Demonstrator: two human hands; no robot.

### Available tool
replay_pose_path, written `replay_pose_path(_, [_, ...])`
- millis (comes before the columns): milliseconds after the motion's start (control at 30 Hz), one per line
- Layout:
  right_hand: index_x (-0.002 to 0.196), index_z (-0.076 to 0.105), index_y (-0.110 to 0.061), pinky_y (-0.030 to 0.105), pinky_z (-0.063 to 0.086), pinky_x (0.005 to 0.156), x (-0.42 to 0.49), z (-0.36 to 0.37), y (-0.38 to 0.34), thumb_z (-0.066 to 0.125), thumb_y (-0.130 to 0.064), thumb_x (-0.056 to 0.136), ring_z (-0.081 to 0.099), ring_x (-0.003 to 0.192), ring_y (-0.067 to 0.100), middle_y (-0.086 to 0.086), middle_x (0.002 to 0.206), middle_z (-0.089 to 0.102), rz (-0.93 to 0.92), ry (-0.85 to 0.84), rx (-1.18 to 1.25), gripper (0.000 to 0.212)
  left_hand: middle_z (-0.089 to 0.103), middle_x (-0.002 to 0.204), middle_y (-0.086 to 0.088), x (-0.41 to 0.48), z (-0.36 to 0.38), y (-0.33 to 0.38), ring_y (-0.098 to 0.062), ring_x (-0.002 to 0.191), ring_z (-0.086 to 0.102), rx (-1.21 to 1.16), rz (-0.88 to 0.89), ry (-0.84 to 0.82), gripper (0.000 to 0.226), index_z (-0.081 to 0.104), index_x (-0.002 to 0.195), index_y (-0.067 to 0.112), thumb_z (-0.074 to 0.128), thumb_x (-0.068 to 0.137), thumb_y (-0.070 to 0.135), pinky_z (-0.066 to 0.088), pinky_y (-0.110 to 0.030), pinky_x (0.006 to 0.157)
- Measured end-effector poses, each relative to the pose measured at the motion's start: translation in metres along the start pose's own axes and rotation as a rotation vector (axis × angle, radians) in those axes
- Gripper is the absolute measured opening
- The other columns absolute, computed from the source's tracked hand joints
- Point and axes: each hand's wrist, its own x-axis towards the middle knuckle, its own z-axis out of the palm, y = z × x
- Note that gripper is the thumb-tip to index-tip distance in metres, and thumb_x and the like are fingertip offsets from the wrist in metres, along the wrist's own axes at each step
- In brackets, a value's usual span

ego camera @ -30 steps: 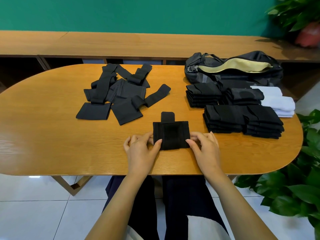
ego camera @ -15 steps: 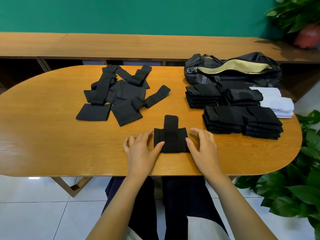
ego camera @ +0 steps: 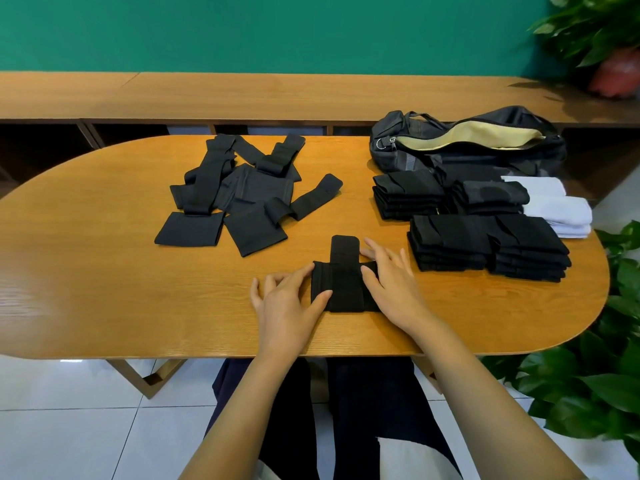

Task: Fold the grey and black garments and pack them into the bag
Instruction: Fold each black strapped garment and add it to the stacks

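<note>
Near the front edge of the table, left hand: rests palm down, fingers loosely apart, thumb and forefinger touching the left edge of the folded black garment. Right hand: lies flat on the garment's right part, fingers straight and spread, thumb on the cloth, fingertips just beside the tab pointing away. Farther back on the left: loose heap of black garments, unfolded, straps crossing. On the right: folded black stacks side by side, more behind, next to white folded cloths. Behind those: bag, zip open, pale lining showing. Beyond: wooden bench along the green wall.
</note>
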Motion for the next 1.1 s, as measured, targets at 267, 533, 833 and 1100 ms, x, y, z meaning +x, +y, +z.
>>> replay_pose_path(267, [0.139, 0.046, -0.035, 0.032, -0.008, 0.119, -0.03, -0.013, 0.008, 0.055, -0.068, 0.083, 0.011, 0.144, 0.001, -0.02, 0.147, 0.036, -0.262, -0.04, -0.145, 0.065, 0.056, 0.129, 0.022, -0.001, 0.001, -0.001, -0.004, 0.122, 0.041, -0.069, 0.115, -0.006, 0.041, 0.06, 0.126, 0.037, 0.062, 0.087, 0.049, 0.007, -0.05, 0.118])
replay_pose_path(533, [0.111, 0.07, -0.027, 0.04, 0.012, 0.12, -0.033, -0.013, 0.015, 0.037, -0.053, 0.095, 0.053, 0.114, 0.006, -0.012, 0.108, 0.069, -0.384, 0.126, -0.303, 0.045, 0.053, 0.112, 0.028, -0.004, -0.004, 0.002, 0.004, 0.121, 0.033, -0.074, 0.17, -0.071, 0.061, 0.064, 0.119, 0.04, 0.047, 0.072, 0.076, 0.0, -0.046, 0.118])
replay_pose_path(833, [0.109, 0.068, -0.031, 0.038, 0.011, 0.119, -0.034, -0.001, 0.008, 0.049, -0.062, 0.086, 0.043, 0.12, 0.003, -0.021, 0.114, 0.06, -0.266, 0.151, -0.052, 0.043, 0.06, 0.096, 0.025, 0.0, 0.004, -0.006, -0.007, 0.108, 0.045, -0.087, 0.215, -0.006, 0.023, 0.073, 0.1, 0.037, 0.068, 0.08, 0.046, 0.019, -0.056, 0.111])
replay_pose_path(1100, [0.099, 0.071, -0.031, 0.048, 0.008, 0.12, -0.028, 0.003, 0.017, 0.067, -0.039, 0.084, 0.034, 0.13, 0.002, -0.028, 0.118, 0.057, -0.182, 0.146, 0.064, 0.018, 0.052, 0.118, 0.031, 0.001, 0.002, -0.005, -0.007, 0.126, 0.034, -0.092, 0.18, -0.052, 0.028, 0.071, 0.106, 0.039, 0.069, 0.08, 0.047, 0.003, -0.051, 0.116])
